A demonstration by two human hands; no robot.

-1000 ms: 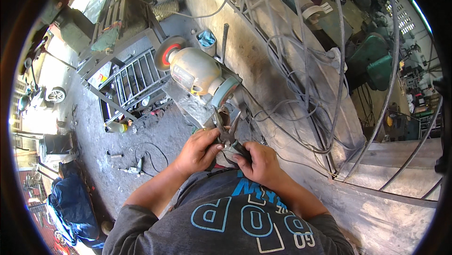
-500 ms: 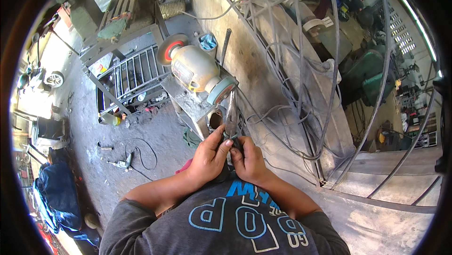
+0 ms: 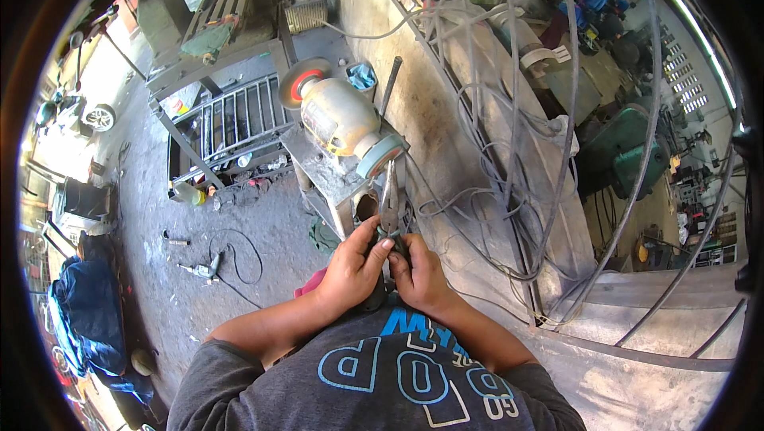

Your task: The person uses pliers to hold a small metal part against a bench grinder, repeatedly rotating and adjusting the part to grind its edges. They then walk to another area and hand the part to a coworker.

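Holding pliers (image 3: pixel 389 200) with both the left hand (image 3: pixel 356 272) and the right hand (image 3: pixel 419 272), fingers of each clasped around the handles, just in front of the dark printed shirt (image 3: pixel 342 383). Pointing the plier tips up at the grinding wheel (image 3: pixel 380 157) of a bench grinder (image 3: pixel 330 117); hard to tell from this angle whether touching its rim or just beside it. Beneath the grinder, a dusty metal surface (image 3: pixel 325 159). Immediately left of the pliers, an open-ended pipe (image 3: pixel 367 206), dark in its hollow. Beyond the grinder, near the wall (image 3: pixel 430 105), a bucket (image 3: pixel 369 93) with crumpled blue material (image 3: pixel 362 74) inside its mouth. Farther left, a barred metal frame (image 3: pixel 231 122), with a small pale round item (image 3: pixel 244 159) low at its near side. At its near corner, a clear bottle (image 3: pixel 189 192), yellowish at one end. On the floor (image 3: pixel 159 296), a corded drill (image 3: pixel 205 269).
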